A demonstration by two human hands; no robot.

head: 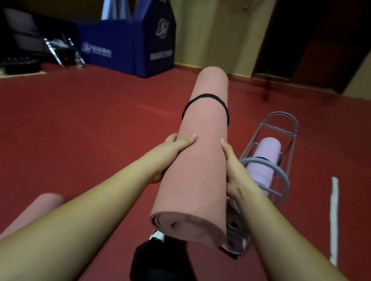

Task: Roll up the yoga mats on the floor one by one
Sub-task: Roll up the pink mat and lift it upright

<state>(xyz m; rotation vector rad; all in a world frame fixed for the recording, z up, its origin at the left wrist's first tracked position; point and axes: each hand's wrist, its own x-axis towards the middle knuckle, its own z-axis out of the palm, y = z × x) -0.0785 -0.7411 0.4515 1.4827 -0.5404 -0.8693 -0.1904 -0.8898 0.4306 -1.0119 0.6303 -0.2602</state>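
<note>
**Now held aloft: one rolled mat**

Left hand (167, 159) and right hand (231, 167) clasp the pink rolled mat (200, 164) from either side, above the red floor (80, 119); a black band (206, 97) rings it. Just right, a wire rack (276, 153) contains a lilac rolled mat (264, 161).

Blue padded stand (153, 40), upper left of the frame: a white round emblem on its upright face with a line of white print below; both too blurred to read. Low blue panel (103, 46) beside it: a small white logo with a line of white print, illegible. No other text visible.
</note>
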